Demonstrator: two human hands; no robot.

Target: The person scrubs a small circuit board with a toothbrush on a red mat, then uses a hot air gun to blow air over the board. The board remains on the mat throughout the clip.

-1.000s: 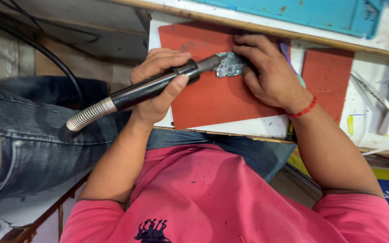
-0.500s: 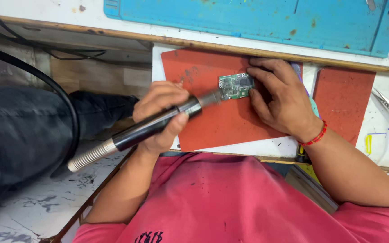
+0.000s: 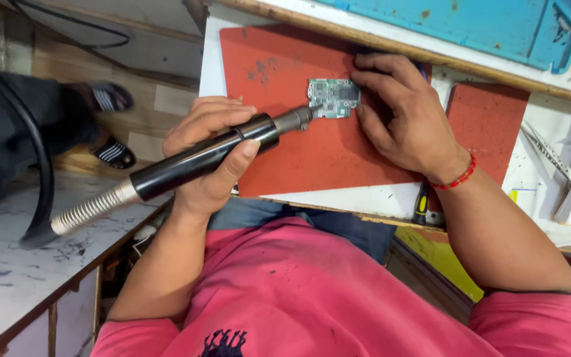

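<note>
My left hand [image 3: 209, 155] grips a black hot-air handpiece [image 3: 193, 162] with a metal nozzle and a ribbed silver hose end. Its nozzle tip touches the left edge of a small green circuit board [image 3: 334, 98]. The board lies flat on a red mat [image 3: 299, 125]. My right hand [image 3: 404, 116] rests on the mat with its fingertips pressed against the board's right side and top edge. A red thread band circles my right wrist.
A second red mat [image 3: 487, 122] lies to the right, with metal tweezers [image 3: 553, 158] beyond it. A blue work mat [image 3: 497, 23] sits at the top. A black hose [image 3: 34, 152] loops at left above a person's sandalled feet [image 3: 110, 125]. A yellow-handled tool [image 3: 421, 205] pokes from the bench edge.
The view has shifted down and left, so the floor and feet show. The nozzle tip has settled against the board's left edge, and my right hand stays on the board.
</note>
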